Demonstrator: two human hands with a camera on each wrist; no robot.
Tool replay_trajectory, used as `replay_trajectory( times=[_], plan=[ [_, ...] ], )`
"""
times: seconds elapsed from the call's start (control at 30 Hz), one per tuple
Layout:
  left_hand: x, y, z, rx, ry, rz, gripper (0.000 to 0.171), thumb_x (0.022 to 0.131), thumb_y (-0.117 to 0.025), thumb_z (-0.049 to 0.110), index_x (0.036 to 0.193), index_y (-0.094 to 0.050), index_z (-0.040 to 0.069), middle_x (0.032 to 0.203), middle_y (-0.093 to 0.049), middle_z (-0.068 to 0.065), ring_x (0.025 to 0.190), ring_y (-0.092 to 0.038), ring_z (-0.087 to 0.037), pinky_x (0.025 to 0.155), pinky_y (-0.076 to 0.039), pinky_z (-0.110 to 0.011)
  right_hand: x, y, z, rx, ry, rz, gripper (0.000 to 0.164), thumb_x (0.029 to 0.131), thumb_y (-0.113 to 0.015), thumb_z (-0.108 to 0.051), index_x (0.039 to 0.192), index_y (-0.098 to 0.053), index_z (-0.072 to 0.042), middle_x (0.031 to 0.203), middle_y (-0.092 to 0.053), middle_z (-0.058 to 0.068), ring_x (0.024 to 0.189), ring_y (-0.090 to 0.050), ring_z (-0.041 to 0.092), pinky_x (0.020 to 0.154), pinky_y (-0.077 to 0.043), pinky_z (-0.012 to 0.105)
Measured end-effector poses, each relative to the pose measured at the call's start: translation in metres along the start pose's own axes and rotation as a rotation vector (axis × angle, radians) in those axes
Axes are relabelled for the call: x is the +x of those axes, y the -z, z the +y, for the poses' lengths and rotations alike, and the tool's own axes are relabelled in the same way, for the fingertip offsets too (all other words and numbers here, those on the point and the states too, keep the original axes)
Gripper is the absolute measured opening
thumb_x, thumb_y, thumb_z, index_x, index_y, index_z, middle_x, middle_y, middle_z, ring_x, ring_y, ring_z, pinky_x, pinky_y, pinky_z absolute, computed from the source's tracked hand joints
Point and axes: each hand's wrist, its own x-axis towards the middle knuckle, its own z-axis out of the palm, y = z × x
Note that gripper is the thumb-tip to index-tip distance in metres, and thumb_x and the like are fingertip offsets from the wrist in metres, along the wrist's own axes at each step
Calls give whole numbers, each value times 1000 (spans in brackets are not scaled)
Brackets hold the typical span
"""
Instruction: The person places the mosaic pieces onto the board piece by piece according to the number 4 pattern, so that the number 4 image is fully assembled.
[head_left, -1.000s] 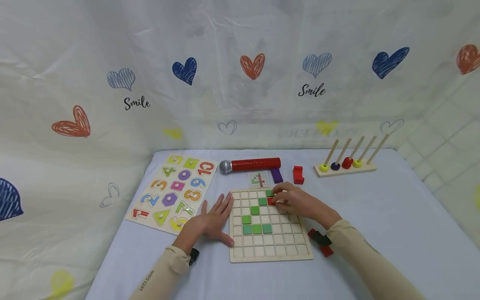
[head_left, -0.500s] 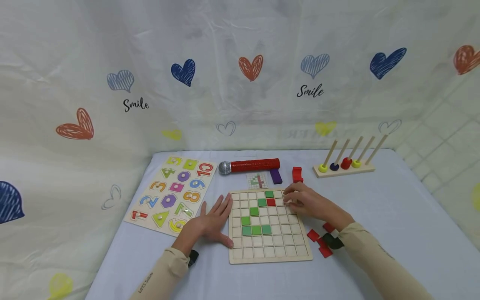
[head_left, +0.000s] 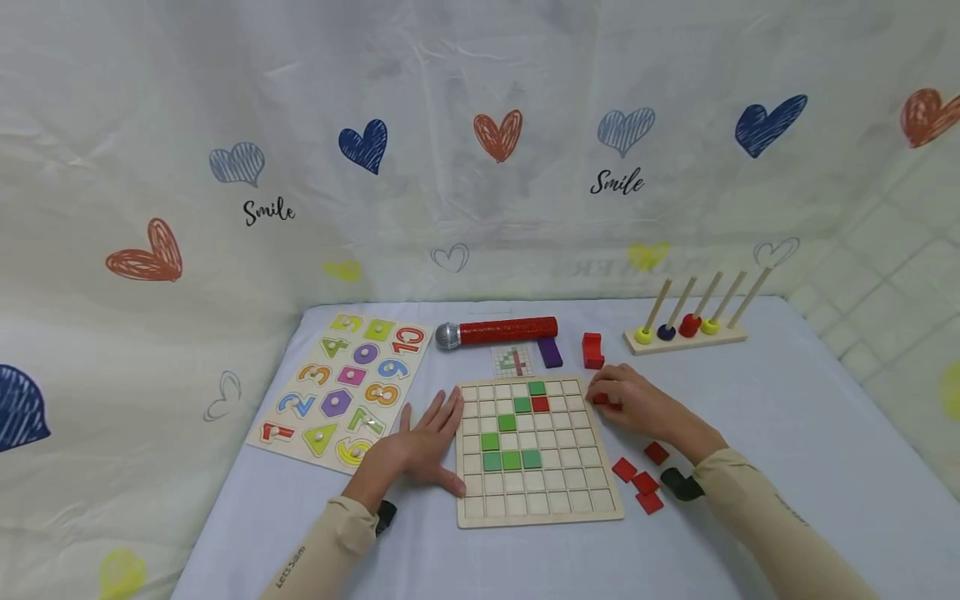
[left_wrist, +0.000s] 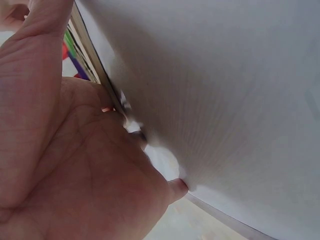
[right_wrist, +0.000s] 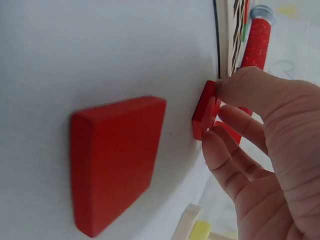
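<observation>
A wooden grid board [head_left: 517, 482] lies on the table with several green tiles [head_left: 507, 422] and one red tile [head_left: 540, 404] in its squares. My left hand [head_left: 426, 447] rests spread beside it, fingertips at the upper left edge and thumb at the lower left. Just off the board's right edge, my right hand [head_left: 637, 402] pinches a loose red tile [right_wrist: 204, 111] between thumb and fingertips, close over the table. Several more red tiles [head_left: 624, 469] lie under the right forearm; one [right_wrist: 117, 160] looms large in the right wrist view.
Left of the board lies a number puzzle [head_left: 337, 403]. Behind the board are a pattern card [head_left: 512, 362], a red toy microphone [head_left: 506, 330], a purple block [head_left: 550, 352] and a red block [head_left: 592, 351]. A peg stand [head_left: 684, 342] with coloured beads stands at the back right.
My right hand has moved right, from beside the board's red tile to a loose red tile off the board. Loose tiles under the forearm have come into view. My left hand stays put.
</observation>
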Motion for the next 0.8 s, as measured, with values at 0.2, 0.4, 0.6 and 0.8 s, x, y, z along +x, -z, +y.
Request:
replay_trajectory(
  times=[0.2,0.4,0.6,0.8],
  plan=[
    [0,0,0,7,-6,0,146,77,-85,72,173,11,17,181,22,1,169,21,-27,129,12,-74,1,0,4,25,-50,-31,21,89,-84,0,103,-80,-15,112,-71,5,108,-63,24,93,-64,46],
    [-1,0,1,-3,-22,7,146,77,-85,72,173,10,16,181,21,-1,169,20,-28,129,12,-74,0,-1,7,27,-55,-25,20,88,-85,-2,102,-80,-15,110,-71,3,105,-62,19,89,-65,39],
    [-3,1,1,10,-20,11,146,77,-82,76,173,11,17,181,22,0,169,20,-28,129,11,-75,-1,-1,3,35,24,21,20,88,-85,0,101,-80,-14,109,-71,2,104,-62,18,85,-66,34],
    [-4,1,0,9,-31,14,146,76,-80,79,173,11,17,181,21,-1,169,19,-29,128,10,-76,3,-1,-8,90,75,22,19,88,-84,3,100,-80,-10,110,-70,5,102,-61,19,80,-65,30]
  ],
)
